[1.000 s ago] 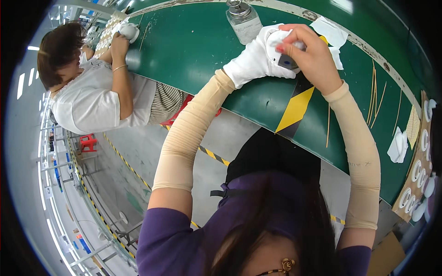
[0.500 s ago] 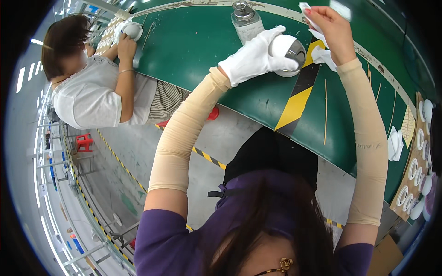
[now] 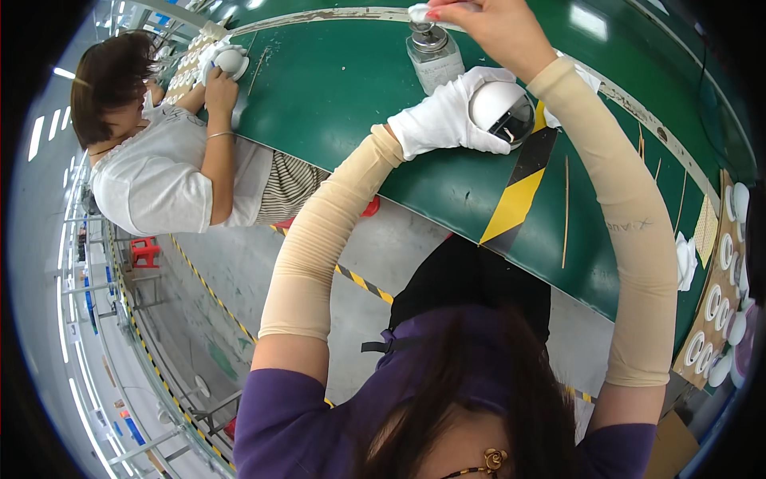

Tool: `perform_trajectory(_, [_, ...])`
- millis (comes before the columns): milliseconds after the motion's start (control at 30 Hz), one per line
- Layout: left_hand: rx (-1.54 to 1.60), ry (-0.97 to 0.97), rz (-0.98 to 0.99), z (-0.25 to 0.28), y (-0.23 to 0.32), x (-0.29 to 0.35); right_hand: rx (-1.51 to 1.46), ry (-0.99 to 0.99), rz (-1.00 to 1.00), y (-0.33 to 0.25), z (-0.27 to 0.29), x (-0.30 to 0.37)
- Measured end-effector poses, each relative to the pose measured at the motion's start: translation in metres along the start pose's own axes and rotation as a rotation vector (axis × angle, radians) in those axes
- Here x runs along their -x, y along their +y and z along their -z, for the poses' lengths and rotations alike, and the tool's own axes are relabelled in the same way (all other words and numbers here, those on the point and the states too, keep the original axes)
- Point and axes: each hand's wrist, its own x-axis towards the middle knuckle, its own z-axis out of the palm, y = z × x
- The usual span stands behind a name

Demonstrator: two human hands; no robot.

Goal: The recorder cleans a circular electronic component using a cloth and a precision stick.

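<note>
Since half a second ago, your right hand (image 3: 499,32) has swung leftward, from above the far right side of the striped tape to the top of the bottle, carrying its small white wad (image 3: 419,12) along. The dome (image 3: 496,104) has shifted slightly right in your left hand (image 3: 443,120), and more of its glossy dark face now shows.

In the head view, your gloved left hand grasps the white-and-dark dome, fingers and thumb wrapped around its white side, with the dark face turned to the right. The dome is held over the green worktop (image 3: 335,88), beside the black-and-yellow tape (image 3: 515,199). Your bare right hand pinches the white wad between thumb and fingers at the top of the clear bottle (image 3: 435,64); you cannot tell from this angle whether the wad touches it. The bottle stands just beyond your left glove.

To the right of the tape lies a thin stick (image 3: 566,211). Farther right, a crumpled white cloth (image 3: 685,262) lies near a board (image 3: 706,319) bearing white rings. At your left, a co-worker (image 3: 159,168) handles another white rounded piece (image 3: 231,62).
</note>
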Motion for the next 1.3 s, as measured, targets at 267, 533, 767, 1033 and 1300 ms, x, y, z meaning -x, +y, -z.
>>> perform_trajectory(267, [0.035, -0.068, 0.065, 0.005, -0.004, -0.002, 0.502, -0.068, 0.296, 0.007, -0.013, -0.008])
perform_trajectory(533, [0.184, -0.041, 0.15, -0.002, 0.004, -0.001, 0.447, 0.038, 0.288, 0.01, 0.013, 0.002])
perform_trajectory(767, [0.193, 0.042, -0.009, -0.012, -0.005, 0.0, 0.299, -0.031, 0.21, 0.024, 0.021, 0.111])
perform_trajectory(1033, [0.059, 0.123, -0.012, -0.019, -0.005, 0.0, 0.138, 0.198, 0.0, 0.037, 0.016, 0.107])
perform_trajectory(1300, [0.023, 0.111, -0.037, -0.019, -0.008, 0.0, 0.411, 0.143, 0.254, 0.035, 0.007, 0.115])
